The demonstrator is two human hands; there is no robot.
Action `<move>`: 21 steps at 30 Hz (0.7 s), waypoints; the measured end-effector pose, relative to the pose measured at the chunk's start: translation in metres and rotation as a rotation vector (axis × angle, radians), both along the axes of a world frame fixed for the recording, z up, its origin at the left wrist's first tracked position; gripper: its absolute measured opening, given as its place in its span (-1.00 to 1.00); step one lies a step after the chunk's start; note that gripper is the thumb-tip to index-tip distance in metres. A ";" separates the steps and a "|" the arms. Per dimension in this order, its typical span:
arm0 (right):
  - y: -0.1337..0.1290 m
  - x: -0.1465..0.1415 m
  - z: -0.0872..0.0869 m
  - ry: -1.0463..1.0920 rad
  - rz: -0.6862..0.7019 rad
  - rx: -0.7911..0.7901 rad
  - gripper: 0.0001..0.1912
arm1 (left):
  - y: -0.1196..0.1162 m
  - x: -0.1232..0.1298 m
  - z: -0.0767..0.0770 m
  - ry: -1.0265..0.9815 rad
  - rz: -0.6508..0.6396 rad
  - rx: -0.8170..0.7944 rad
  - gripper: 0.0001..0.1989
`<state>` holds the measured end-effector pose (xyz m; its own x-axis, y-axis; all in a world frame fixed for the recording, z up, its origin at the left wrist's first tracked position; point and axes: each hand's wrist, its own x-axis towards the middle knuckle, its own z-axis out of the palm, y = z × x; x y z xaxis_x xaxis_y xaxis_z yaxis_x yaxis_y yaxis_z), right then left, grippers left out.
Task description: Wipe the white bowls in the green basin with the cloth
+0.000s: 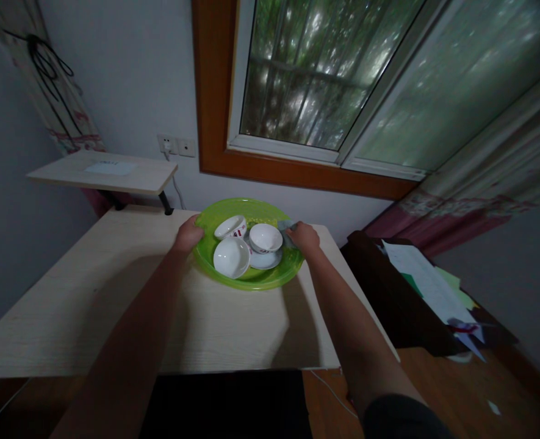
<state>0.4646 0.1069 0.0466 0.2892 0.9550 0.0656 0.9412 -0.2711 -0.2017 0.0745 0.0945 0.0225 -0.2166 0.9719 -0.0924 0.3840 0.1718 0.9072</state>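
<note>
A green plastic basin is gripped at both sides by my hands, over the far part of the table. My left hand closes on its left rim, the thumb over the edge. On the right rim my right hand is closed, with a grey cloth under or beside its fingers. Inside the basin lie white bowls: a tilted one at the back left, one facing up toward me at the front left, and a third bowl resting on a white plate at the right.
The light wooden table stands against the wall below a window. A raised shelf with a paper label is at its back left, near a wall socket. Papers lie on dark furniture to the right.
</note>
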 end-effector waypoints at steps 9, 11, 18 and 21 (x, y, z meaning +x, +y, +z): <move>-0.005 0.001 0.005 -0.036 0.001 -0.063 -0.51 | 0.005 0.001 -0.004 -0.005 0.003 -0.005 -0.16; -0.005 -0.002 0.007 -0.057 -0.012 -0.084 -0.48 | 0.005 0.001 -0.004 0.002 0.006 -0.007 -0.17; -0.005 -0.005 0.009 -0.060 -0.021 -0.070 -0.48 | 0.003 0.002 -0.003 0.039 0.014 0.005 -0.19; -0.006 -0.004 0.008 -0.056 -0.014 -0.062 -0.52 | 0.002 0.002 -0.002 0.032 0.024 0.003 -0.19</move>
